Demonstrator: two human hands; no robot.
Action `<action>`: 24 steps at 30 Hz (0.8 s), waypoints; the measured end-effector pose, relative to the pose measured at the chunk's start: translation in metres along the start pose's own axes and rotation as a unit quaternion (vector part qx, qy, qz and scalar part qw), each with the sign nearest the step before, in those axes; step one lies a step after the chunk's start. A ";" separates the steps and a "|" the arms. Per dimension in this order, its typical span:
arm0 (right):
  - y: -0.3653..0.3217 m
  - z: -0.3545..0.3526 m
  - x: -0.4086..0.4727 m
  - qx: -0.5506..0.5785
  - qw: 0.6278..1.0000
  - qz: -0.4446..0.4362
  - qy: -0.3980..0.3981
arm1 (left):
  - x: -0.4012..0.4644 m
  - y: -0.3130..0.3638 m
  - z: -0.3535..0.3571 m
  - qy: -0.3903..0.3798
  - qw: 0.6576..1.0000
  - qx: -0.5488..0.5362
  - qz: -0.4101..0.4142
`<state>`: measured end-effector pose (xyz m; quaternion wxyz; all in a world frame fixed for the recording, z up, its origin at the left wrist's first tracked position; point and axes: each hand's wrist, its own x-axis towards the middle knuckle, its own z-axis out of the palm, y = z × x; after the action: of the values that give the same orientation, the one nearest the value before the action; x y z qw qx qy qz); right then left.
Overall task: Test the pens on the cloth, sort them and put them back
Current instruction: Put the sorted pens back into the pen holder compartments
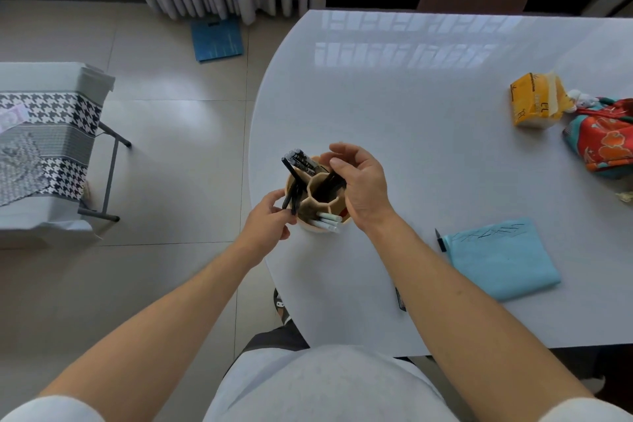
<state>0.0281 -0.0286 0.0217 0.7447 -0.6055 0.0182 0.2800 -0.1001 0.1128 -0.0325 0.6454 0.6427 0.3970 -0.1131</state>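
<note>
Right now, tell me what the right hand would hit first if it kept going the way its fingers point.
The dark pens in the pen holder: the right hand curls toward them, though depth is unclear.

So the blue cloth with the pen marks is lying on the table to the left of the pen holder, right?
Not quite. The head view shows the blue cloth with the pen marks lying on the table to the right of the pen holder, not the left, nearer the person.
</note>
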 end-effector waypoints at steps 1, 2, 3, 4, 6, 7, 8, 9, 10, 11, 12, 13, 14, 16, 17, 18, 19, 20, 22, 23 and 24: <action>-0.001 -0.004 -0.001 0.002 1.000 -0.004 0.000 | 0.000 0.000 0.000 0.001 1.000 0.000 0.002; -0.003 -0.009 -0.002 0.013 1.000 -0.006 0.000 | 0.000 0.000 0.000 0.002 1.000 -0.001 0.005; -0.005 -0.016 -0.001 0.029 1.000 -0.008 0.005 | 0.000 0.001 -0.001 0.005 1.000 -0.002 0.009; -0.006 -0.022 0.000 0.040 0.999 -0.014 0.019 | 0.000 0.000 -0.001 0.007 1.000 -0.004 0.013; -0.006 -0.038 0.003 -0.006 0.996 -0.037 0.087 | 0.001 0.000 -0.002 0.015 1.000 -0.002 0.021; -0.005 -0.046 0.005 -0.061 0.988 -0.050 0.130 | 0.001 0.000 -0.002 0.021 0.999 0.001 0.026; -0.003 -0.053 0.007 -0.121 0.977 -0.059 0.164 | 0.002 0.000 -0.002 0.029 0.999 0.006 0.032; -0.001 -0.059 0.010 -0.175 0.967 -0.061 0.176 | 0.002 0.000 -0.001 0.039 0.998 0.013 0.040; 0.001 -0.063 0.011 -0.224 0.959 -0.055 0.165 | 0.002 0.000 -0.001 0.051 0.997 0.022 0.046; 0.002 -0.065 0.013 -0.267 0.953 -0.043 0.137 | 0.003 0.000 0.000 0.064 0.996 0.031 0.051; 0.004 -0.065 0.015 -0.306 0.946 -0.031 0.104 | 0.003 0.001 0.001 0.075 0.995 0.037 0.054; 0.005 -0.063 0.016 -0.346 0.935 -0.023 0.076 | 0.002 0.002 0.003 0.082 0.994 0.038 0.056; 0.006 -0.061 0.017 -0.382 0.922 -0.025 0.058 | 0.002 0.003 0.005 0.085 0.994 0.039 0.058; 0.009 -0.056 0.019 -0.434 0.898 -0.051 0.051 | 0.000 0.007 0.009 0.084 0.994 0.046 0.056; 0.010 -0.054 0.019 -0.447 0.890 -0.065 0.056 | -0.001 0.008 0.010 0.083 0.994 0.048 0.056; 0.011 -0.052 0.019 -0.452 0.887 -0.071 0.064 | -0.002 0.008 0.011 0.081 0.994 0.050 0.055; 0.011 -0.052 0.018 -0.454 0.885 -0.071 0.070 | -0.003 0.009 0.011 0.080 0.994 0.051 0.053; 0.012 -0.051 0.016 -0.458 0.884 -0.068 0.070 | -0.004 0.010 0.011 0.079 0.994 0.052 0.051; 0.012 -0.051 0.012 -0.466 0.879 -0.070 0.063 | -0.004 0.011 0.010 0.079 0.994 0.051 0.047; 0.010 -0.051 0.010 -0.460 0.882 -0.078 0.061 | -0.004 0.012 0.009 0.078 0.995 0.051 0.046; 0.006 -0.052 0.008 -0.446 0.888 -0.089 0.064 | -0.004 0.012 0.009 0.077 0.995 0.051 0.046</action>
<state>0.0485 -0.0724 -0.0005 0.4155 -0.8895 -0.1150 0.1516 -0.0915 0.1053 -0.0224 0.5838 0.6991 0.4094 -0.0540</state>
